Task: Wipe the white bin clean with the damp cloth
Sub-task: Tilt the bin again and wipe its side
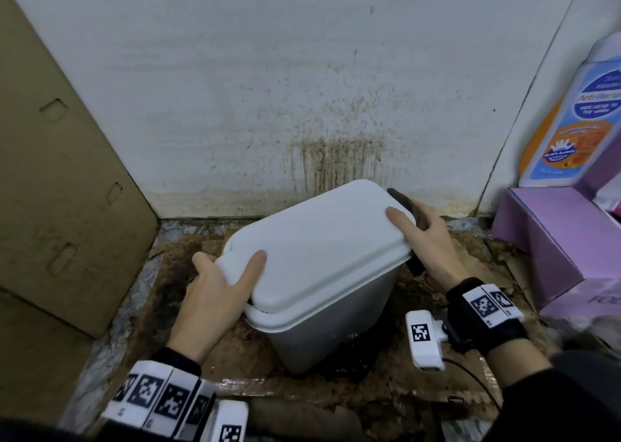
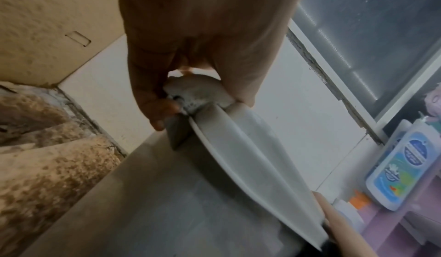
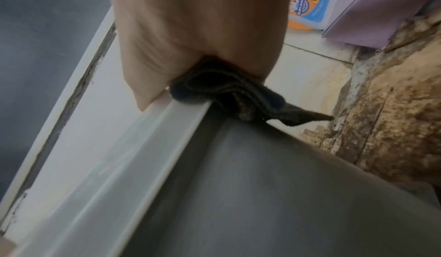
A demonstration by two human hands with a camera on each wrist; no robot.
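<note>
The white bin [image 1: 322,250] has a grey body and a shut white lid, and stands tilted on the dirty floor near the wall. My left hand [image 1: 228,273] grips the lid's near-left corner, thumb on top and fingers under the rim; the left wrist view shows that corner [image 2: 200,95] pinched. My right hand [image 1: 413,226] holds a dark cloth [image 1: 406,206] against the lid's far-right edge, thumb on top of the lid. In the right wrist view the bunched cloth [image 3: 226,95] sits between my palm and the bin's rim [image 3: 133,157].
A tall cardboard box [image 1: 60,173] stands to the left. The white wall [image 1: 336,159] behind the bin is splashed brown. A purple box [image 1: 554,240] and a blue-labelled bottle [image 1: 578,122] stand at the right. Stained cardboard [image 1: 208,357] covers the floor.
</note>
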